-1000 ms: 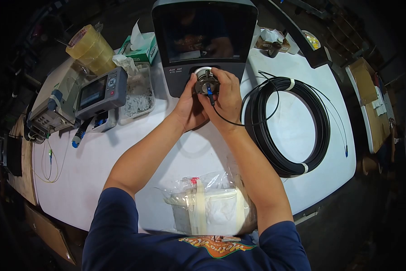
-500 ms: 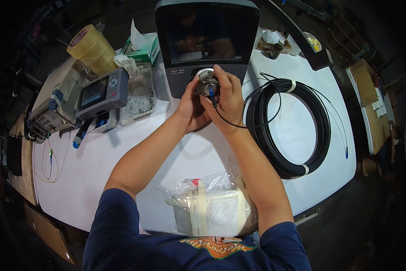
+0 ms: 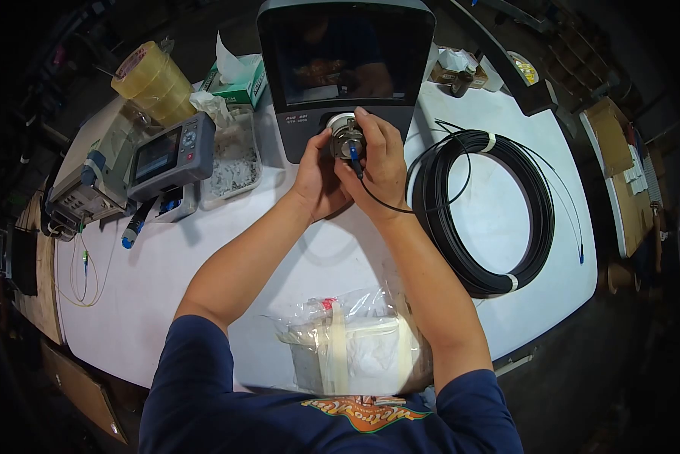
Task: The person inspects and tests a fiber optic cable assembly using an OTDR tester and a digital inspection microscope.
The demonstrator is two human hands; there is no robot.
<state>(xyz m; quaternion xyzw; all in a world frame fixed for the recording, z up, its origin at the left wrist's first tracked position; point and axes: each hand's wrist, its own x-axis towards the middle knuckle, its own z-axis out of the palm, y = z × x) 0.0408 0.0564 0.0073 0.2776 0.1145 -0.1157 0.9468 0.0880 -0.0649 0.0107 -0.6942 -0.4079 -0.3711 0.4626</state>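
Note:
Both my hands are at the front of a dark grey desktop device with a black screen. My left hand curls its thumb and fingers against the left side of the round metal connector holder below that screen. On the other side, my right hand wraps round the same holder, its index finger near the top. A blue fiber connector is seated in the holder's face. From it a thin black cable runs under my right hand to a black cable coil. Some fingertips are hidden behind the holder.
At left stand a grey handheld tester, a tub of white scraps, yellowish tape rolls and a green tissue box. A plastic-wrapped container sits near my body. A dark arm reaches over the back right.
Almost nothing differs. My hands stay round the holder, with only a very slight shift of the fingers and the blue connector.

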